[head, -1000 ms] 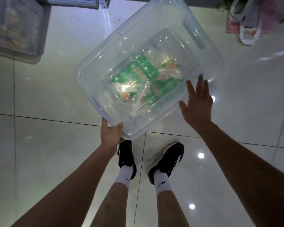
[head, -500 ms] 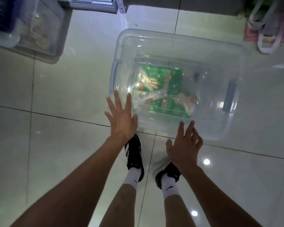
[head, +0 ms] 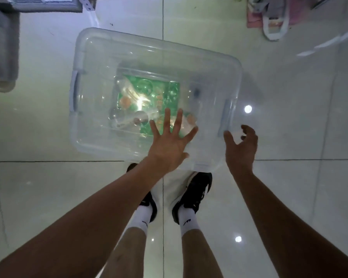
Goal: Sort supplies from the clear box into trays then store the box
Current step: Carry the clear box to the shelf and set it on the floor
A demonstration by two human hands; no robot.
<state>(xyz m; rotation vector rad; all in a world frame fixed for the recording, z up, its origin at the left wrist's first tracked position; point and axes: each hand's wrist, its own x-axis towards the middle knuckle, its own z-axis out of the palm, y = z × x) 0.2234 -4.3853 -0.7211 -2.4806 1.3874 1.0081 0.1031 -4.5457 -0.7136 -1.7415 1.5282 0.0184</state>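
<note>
clear box (head: 205,63) x1, on tile floor (head: 38,187) just ahead of both shoes | contents: green blister packs (head: 149,97), count unclear | left hand (head: 169,145) fingers spread over near wall, holding nothing | right hand (head: 241,147) loosely curled, empty, by right handle (head: 226,115) | open floor left, right | bags (head: 277,15) far right

clear box (head: 129,55) | lidded, on floor | green packs (head: 149,93) + clear bits inside

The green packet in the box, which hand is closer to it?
Left. The left hand is spread right over the green packet in the clear box; the right hand is off by the box's right-end handle.
</note>
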